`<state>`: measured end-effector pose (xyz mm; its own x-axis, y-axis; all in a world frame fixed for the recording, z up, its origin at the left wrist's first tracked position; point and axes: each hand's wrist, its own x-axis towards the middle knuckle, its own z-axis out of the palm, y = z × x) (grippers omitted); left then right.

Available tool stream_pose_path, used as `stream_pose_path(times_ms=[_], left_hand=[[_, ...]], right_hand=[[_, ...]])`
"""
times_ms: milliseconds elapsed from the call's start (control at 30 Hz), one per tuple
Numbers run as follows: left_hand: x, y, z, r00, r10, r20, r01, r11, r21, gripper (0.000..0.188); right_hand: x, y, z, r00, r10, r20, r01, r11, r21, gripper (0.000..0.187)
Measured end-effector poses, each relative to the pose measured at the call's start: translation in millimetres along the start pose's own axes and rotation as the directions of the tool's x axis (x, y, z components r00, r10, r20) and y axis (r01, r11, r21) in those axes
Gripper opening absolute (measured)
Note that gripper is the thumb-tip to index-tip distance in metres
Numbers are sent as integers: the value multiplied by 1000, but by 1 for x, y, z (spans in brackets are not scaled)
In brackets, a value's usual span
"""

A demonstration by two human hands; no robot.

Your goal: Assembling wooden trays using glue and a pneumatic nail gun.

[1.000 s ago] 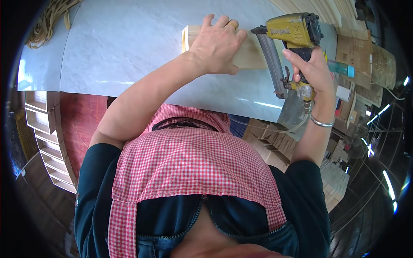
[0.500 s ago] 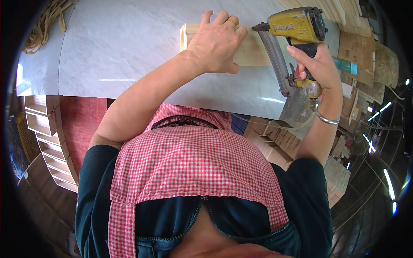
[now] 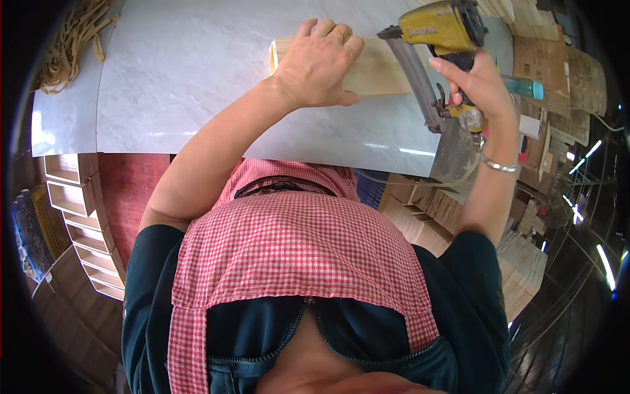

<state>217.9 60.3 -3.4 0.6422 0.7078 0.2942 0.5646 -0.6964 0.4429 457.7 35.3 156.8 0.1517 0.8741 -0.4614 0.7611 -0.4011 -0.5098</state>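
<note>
A pale wooden piece [image 3: 384, 73], which looks like a shallow box, lies on the grey marbled tabletop [image 3: 197, 72]. My left hand [image 3: 321, 65] spans it from above, fingers over its far side and thumb at the near side. A yellow and black nail gun [image 3: 436, 29] is in my right hand [image 3: 482, 82], which is wrapped round the grip. Its nose is over the right part of the wood, and its long magazine slants down toward me. Whether the nose touches the wood, I cannot tell.
A bundle of tan strips [image 3: 75, 46] lies at the far left of the table. Several open wooden boxes [image 3: 72, 197] are stacked below at left. A teal bottle [image 3: 525, 87] stands beyond my right wrist, near cardboard [image 3: 541, 72]. An air hose [image 3: 453, 182] loops by the table edge.
The nail gun and my right hand have shifted a little up and to the left in view. My left hand keeps its hold on the wood. The whole view has tilted slightly.
</note>
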Motion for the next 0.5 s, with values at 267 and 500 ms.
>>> stream_pose_path(times_ms=[267, 500], left_hand=[[-22, -8, -13, 997, -5, -79, 8, 999, 43, 61], [-87, -51, -125, 773, -470, 425, 444, -77, -893, 48]], right_hand=[[-57, 107, 3, 919, 32, -393, -5, 998, 68, 34], [-65, 289, 27, 775, 91, -626, -430, 802, -415, 55]])
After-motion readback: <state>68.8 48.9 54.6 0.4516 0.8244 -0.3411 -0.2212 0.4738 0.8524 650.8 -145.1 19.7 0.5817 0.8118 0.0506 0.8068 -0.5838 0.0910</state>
